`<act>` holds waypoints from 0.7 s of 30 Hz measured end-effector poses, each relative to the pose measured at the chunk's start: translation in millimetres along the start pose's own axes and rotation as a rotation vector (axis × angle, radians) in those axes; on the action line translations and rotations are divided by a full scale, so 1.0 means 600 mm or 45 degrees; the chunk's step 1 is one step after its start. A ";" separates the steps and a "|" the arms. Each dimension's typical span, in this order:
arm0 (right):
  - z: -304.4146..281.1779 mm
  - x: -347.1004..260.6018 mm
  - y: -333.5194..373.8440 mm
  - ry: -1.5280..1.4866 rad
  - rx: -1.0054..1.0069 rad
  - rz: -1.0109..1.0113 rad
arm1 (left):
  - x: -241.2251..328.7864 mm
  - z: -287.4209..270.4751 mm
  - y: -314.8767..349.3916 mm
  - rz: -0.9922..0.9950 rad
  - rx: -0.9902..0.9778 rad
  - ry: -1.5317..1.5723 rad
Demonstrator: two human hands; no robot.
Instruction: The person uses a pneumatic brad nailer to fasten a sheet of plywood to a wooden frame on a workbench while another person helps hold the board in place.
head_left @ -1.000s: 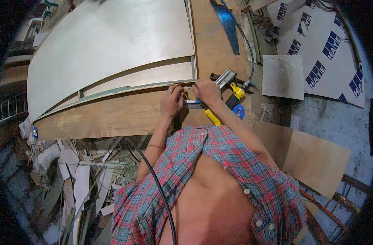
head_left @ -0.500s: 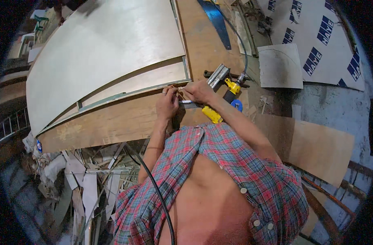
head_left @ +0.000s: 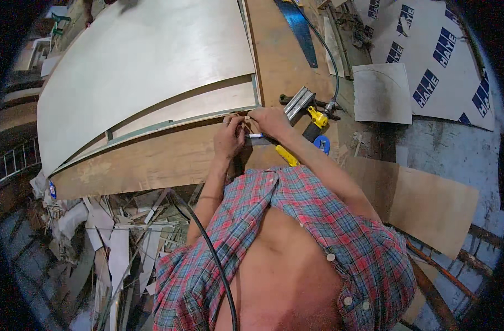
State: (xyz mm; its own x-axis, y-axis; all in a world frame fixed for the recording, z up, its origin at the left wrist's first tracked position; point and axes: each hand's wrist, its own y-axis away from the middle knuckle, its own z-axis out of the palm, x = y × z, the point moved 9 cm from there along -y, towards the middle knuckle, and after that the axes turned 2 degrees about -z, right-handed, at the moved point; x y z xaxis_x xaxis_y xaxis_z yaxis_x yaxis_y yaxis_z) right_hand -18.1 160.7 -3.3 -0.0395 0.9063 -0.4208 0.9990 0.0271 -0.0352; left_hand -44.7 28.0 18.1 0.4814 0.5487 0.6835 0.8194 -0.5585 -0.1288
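Observation:
Both hands meet at the near right corner of a large pale panel [head_left: 147,60] with a curved edge and a framed edge strip. My left hand [head_left: 228,138] has its fingers curled in a pinch. Beside it, my right hand [head_left: 269,122] is closed too, back of the hand up, its fingertips close to the left ones. Whatever lies between the fingertips is too small and covered to name. Just below the fingers is a white-and-blue marker pen [head_left: 254,135]. To the right lies a yellow and silver air nailer [head_left: 317,117], with a blue round object [head_left: 321,144] and a yellow handle [head_left: 286,155] nearby.
A hand saw [head_left: 298,34] with a blue blade lies on the brown board [head_left: 152,165] beyond my hands. An air hose [head_left: 330,58] runs to the nailer. Scrap strips [head_left: 117,251] heap up at the lower left; loose sheets [head_left: 381,94] lie right. Part of another person [head_left: 88,12] shows far left.
My hands stay at the panel's corner, with the fingertips slightly shifted and drawn together. The whole scene has moved slightly to the right in the view.

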 end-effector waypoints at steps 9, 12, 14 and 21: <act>0.025 -0.002 -0.009 0.171 -0.189 -0.012 | -0.010 -0.001 -0.002 -0.041 -0.033 0.034; 0.021 0.008 -0.001 0.105 -0.060 -0.049 | 0.001 -0.011 -0.011 0.042 -0.002 -0.098; 0.010 0.011 0.005 0.077 -0.005 -0.068 | 0.010 -0.018 -0.019 0.090 0.001 -0.190; -0.020 0.005 -0.001 -0.005 -0.004 -0.063 | 0.009 -0.018 -0.044 0.179 0.038 -0.271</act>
State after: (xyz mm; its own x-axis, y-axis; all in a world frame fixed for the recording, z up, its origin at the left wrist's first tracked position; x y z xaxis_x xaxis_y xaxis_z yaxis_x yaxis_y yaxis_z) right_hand -18.8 168.8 6.5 -0.0889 0.9022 -0.4220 0.9959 0.0734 -0.0530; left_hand -67.1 39.2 32.9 0.6432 0.5875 0.4912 0.7472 -0.6217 -0.2349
